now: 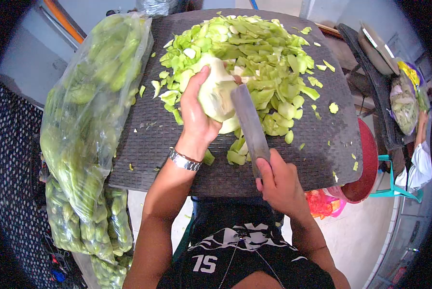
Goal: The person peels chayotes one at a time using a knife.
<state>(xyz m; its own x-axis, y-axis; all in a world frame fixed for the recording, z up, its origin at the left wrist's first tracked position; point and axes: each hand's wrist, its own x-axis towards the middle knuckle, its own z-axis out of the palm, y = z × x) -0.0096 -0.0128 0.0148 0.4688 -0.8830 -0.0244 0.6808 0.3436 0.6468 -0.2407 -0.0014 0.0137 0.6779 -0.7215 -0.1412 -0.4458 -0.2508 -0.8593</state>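
My left hand point(196, 108) is wrapped round a pale, peeled chayote point(218, 94) and holds it tilted above the table. My right hand point(278, 180) grips the handle of a wide-bladed knife point(249, 123). The blade points away from me, its tip close to the right side of the chayote; I cannot tell whether it touches. Behind and beside both hands spreads a large heap of green peelings point(269, 62). Some paler pieces lie among them. The heap rests on a dark, woven-pattern table point(148, 154).
A clear plastic bag of green chayotes point(91, 91) lies along the table's left edge. More filled bags point(66, 216) sit below it. On the right are a red tub point(363, 164), a pink and orange bag point(322, 202) and a dark shelf point(375, 91). Another person's arm point(422, 127) shows there.
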